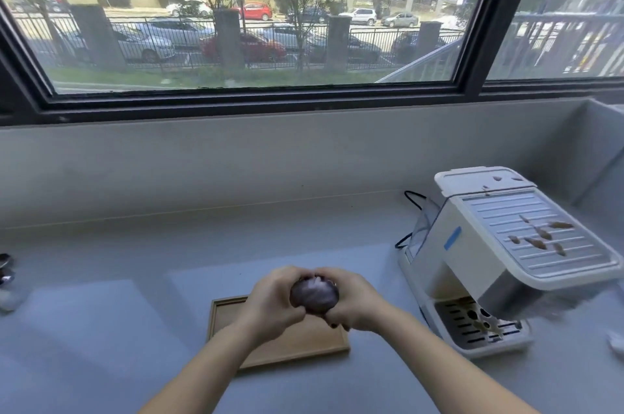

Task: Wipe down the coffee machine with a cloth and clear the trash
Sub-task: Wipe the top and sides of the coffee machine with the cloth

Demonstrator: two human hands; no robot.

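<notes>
Forearms: a bare left forearm (192, 376) and right forearm (452, 369) are reaching in from the bottom edge, left of the coffee machine (472, 254), and are meeting at the cloth.
Left grip: the left grip (270, 302) is curling closed round the left side of the cloth (314, 293), with its fingers wrapping over it.
Right grip: the right grip (356, 302) is closing round the cloth's right side, with its fingers tucking underneath and one dark nail showing.
Cloth: dark purple and bunched into a ball, it is being held between both grips, raised off the surface, left of the coffee machine and not touching it.
Coffee machine: white and boxy, it is standing on the surface (101, 312) with its ribbed top facing up and a blue strip (452, 238) showing on its left side.
Scraps: small brown scraps (540, 238) are lying scattered on the coffee machine's top, and a few more are sitting on its drip tray (456, 329).
Wooden tray: a shallow wooden tray (304, 346) is lying just left of the coffee machine, directly under the two grips.
Cable: a black cable (413, 197) is looping out behind the coffee machine's left rear corner.
Edges: a white crumpled item (616, 342) is sitting right of the coffee machine, cut off by the frame; dark rounded objects (5, 268) are sitting far to its left, too cropped to identify.
Window: a large window (236, 25) is running behind the coffee machine.
</notes>
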